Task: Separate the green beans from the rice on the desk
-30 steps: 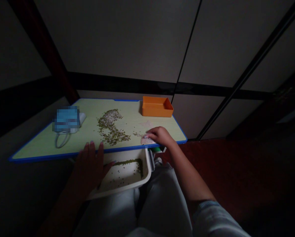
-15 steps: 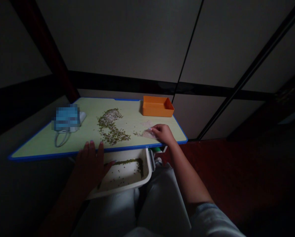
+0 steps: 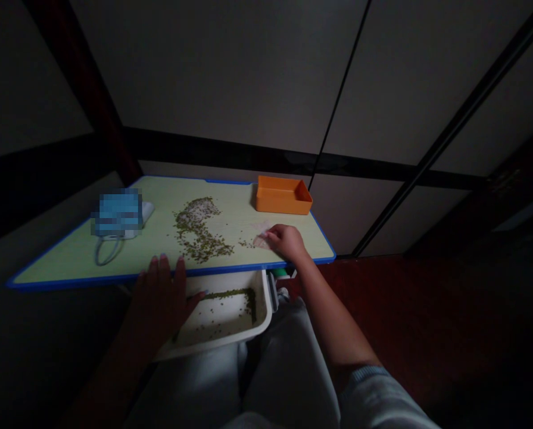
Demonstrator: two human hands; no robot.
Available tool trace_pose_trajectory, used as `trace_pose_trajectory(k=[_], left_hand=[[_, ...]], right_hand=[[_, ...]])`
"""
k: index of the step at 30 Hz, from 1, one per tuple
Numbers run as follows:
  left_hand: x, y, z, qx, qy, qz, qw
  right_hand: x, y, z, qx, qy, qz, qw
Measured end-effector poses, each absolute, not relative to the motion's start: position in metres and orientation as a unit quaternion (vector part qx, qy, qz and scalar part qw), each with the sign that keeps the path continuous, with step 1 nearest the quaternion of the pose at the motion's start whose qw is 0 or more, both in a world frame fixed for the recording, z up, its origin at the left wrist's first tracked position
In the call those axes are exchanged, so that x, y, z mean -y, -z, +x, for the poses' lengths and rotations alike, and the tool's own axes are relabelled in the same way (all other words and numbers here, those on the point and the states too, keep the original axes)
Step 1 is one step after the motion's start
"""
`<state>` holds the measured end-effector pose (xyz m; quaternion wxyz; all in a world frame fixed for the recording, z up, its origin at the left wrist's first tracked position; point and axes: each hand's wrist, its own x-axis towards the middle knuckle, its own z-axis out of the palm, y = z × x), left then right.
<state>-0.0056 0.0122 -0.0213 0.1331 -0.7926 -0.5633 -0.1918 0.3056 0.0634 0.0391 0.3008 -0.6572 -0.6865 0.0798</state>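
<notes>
My right hand [image 3: 286, 241] is closed in a pinch on a thin, clear plastic piece [image 3: 261, 242] lying near the table's front edge. A few small green beans lie just left of it. My left hand [image 3: 161, 295] is open, fingers stretched out, its fingertips at the front edge of the table and its thumb over the white tub [image 3: 243, 339]. Inside the tub, small green beans [image 3: 251, 298] line the far and right sides, with some scattered on the bottom. On the tabletop spreads a pile of green beans [image 3: 206, 243] mixed with whitish grains [image 3: 198, 210].
The pale table [image 3: 239, 208] has a blue rim. An orange open box [image 3: 284, 204] stands at its back right. A blurred blue item [image 3: 118, 211] with a looped cord [image 3: 108, 253] sits at the left. Cabinet panels rise behind the table.
Both hands keep nearly the same positions; my right hand still pinches the clear plastic piece. The view has shifted slightly.
</notes>
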Motion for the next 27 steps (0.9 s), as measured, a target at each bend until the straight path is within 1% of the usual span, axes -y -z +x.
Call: trace_pose_trajectory(k=[3, 7, 9, 16, 19, 22, 24, 27], left_hand=[[-0.012, 0.022, -0.006, 0.559, 0.196, -0.794, 0.134], [-0.012, 0.025, -0.006, 0.566, 0.19, -0.792, 0.131], [-0.012, 0.025, -0.007, 0.565, 0.19, -0.792, 0.132], [-0.011, 0.022, -0.008, 0.556, 0.186, -0.799, 0.132], [-0.012, 0.025, -0.009, 0.555, 0.191, -0.798, 0.136], [-0.013, 0.027, -0.008, 0.554, 0.202, -0.796, 0.14], [-0.013, 0.028, -0.008, 0.555, 0.204, -0.795, 0.139], [-0.011, 0.026, -0.008, 0.556, 0.199, -0.796, 0.135]], right_hand=[[-0.064, -0.037, 0.306, 0.703, -0.126, -0.609, 0.344], [-0.062, -0.035, 0.309, 0.674, -0.167, -0.606, 0.388], [-0.06, -0.034, 0.31, 0.67, -0.18, -0.602, 0.395], [-0.054, -0.034, 0.311, 0.703, -0.176, -0.586, 0.363], [-0.054, -0.035, 0.31, 0.706, -0.14, -0.609, 0.332], [-0.053, -0.038, 0.309, 0.686, -0.08, -0.652, 0.312], [-0.053, -0.039, 0.309, 0.67, -0.054, -0.672, 0.311], [-0.052, -0.038, 0.31, 0.676, -0.073, -0.659, 0.323]])
